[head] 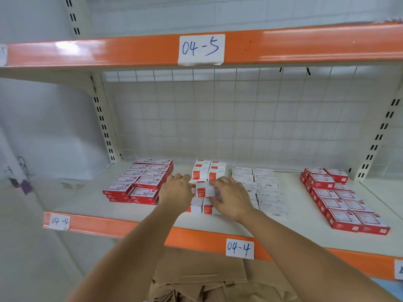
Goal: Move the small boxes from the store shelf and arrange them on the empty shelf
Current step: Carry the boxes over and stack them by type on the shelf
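1. Left hand (175, 189) and right hand (231, 198) — fingers curled — hold a small white-and-red box (205, 189) between them
2. The box sits atop the middle stack (207, 171) on the shelf (283, 232) labelled 04-4
3. Red boxes (139, 182) lie just left — white ones (265, 188) right
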Motion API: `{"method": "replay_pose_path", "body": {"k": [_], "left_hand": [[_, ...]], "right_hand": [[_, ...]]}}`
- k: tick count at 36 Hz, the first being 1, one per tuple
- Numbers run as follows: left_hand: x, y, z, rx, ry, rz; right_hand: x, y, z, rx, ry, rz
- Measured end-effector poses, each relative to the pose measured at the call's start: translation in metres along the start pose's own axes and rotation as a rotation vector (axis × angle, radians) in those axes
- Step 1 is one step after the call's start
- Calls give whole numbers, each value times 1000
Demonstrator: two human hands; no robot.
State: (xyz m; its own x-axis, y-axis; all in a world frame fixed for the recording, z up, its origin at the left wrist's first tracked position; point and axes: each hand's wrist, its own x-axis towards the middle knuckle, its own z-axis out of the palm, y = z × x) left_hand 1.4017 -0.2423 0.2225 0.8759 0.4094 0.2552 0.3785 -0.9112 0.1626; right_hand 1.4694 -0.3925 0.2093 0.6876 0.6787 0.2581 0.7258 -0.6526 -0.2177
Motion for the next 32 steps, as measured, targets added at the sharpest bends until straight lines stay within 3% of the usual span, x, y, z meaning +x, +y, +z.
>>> {"method": "replay_pose_path", "body": {"k": [24, 32], "left_hand": [[34, -30, -2, -146, -55, 46], [36, -28, 7, -271, -179, -25]], "right_hand": [[58, -36, 10, 128, 106, 193], [62, -43, 19, 144, 110, 267]]}}
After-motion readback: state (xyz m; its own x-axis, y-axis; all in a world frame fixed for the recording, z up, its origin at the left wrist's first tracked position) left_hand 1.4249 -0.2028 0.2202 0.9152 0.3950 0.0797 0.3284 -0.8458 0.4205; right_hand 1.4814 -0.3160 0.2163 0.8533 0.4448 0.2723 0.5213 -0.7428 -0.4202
